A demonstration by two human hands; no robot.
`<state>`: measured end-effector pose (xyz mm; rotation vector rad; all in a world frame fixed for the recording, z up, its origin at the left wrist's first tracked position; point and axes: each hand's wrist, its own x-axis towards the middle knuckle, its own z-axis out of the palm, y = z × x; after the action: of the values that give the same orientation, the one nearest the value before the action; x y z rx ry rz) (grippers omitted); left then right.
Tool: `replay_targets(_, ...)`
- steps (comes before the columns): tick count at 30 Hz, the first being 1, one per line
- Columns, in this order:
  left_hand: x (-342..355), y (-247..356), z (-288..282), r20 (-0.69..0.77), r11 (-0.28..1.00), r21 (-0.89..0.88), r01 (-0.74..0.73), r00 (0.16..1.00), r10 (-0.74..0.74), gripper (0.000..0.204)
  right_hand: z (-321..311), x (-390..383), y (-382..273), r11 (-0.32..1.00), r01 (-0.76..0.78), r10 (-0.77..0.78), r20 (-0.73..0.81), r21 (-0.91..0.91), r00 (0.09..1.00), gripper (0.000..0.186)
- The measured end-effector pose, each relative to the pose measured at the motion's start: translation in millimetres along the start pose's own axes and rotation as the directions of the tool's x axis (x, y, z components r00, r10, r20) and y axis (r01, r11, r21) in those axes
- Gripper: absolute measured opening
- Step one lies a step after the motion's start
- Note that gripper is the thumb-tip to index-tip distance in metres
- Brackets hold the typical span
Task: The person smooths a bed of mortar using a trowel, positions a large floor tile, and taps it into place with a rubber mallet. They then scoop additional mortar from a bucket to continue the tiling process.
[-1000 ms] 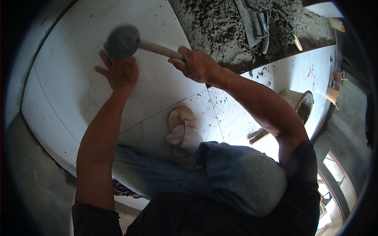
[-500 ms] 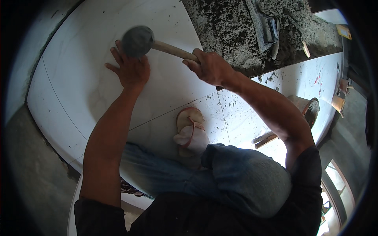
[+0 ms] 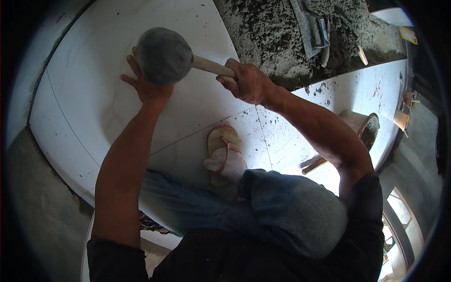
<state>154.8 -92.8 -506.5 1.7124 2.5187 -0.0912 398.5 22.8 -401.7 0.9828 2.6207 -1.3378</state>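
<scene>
My right hand point(image 3: 249, 82) is wrapped round the wooden handle of a rubber mallet point(image 3: 165, 56). The mallet's large dark round head hangs over my left hand point(image 3: 152, 91) and hides much of it. Thumb and fingers that still show on the left hand are spread, lying flat on a large white floor tile point(image 3: 197, 113). Along the tile's far right edge lies a bed of wet grey mortar point(image 3: 263, 37).
A notched metal float point(image 3: 310, 30) and a trowel with a pale handle point(image 3: 362, 55) rest on the mortar. To the right are a bucket point(image 3: 370, 129) and a wooden-handled tool point(image 3: 314, 164). My sandalled foot point(image 3: 225, 155) stands on the tiles; a grey wall point(image 3: 42, 164) borders the left.
The mallet head looks larger, raised nearer to the camera, and covers more of my left hand. Both hands keep nearly the same place.
</scene>
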Motion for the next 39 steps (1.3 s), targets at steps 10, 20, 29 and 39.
replay_targets(10,-3.6,8.7,-2.3,-0.132,0.983,0.045,0.177,0.977,-0.170,0.073,3.9,-12.9,21.6,0.986,-0.103,0.099,-0.033,-0.132,0.995,0.038)
replay_targets(20,-12.8,11.0,-6.0,0.031,0.977,0.185,0.105,0.993,-0.113,0.069,-23.8,1.4,6.2,0.981,-0.015,0.028,0.063,-0.193,0.998,0.038)
replay_targets(29,-7.1,-3.2,12.6,-0.166,0.999,0.036,0.013,0.986,-0.007,0.071,-33.6,-7.3,6.3,0.972,-0.036,0.074,0.156,-0.234,0.985,0.040)
replay_targets(39,-12.5,-20.7,33.2,-0.112,0.998,0.061,0.000,0.994,0.007,0.064,-13.9,-7.5,7.3,0.986,0.138,-0.136,0.024,-0.090,0.990,0.051)
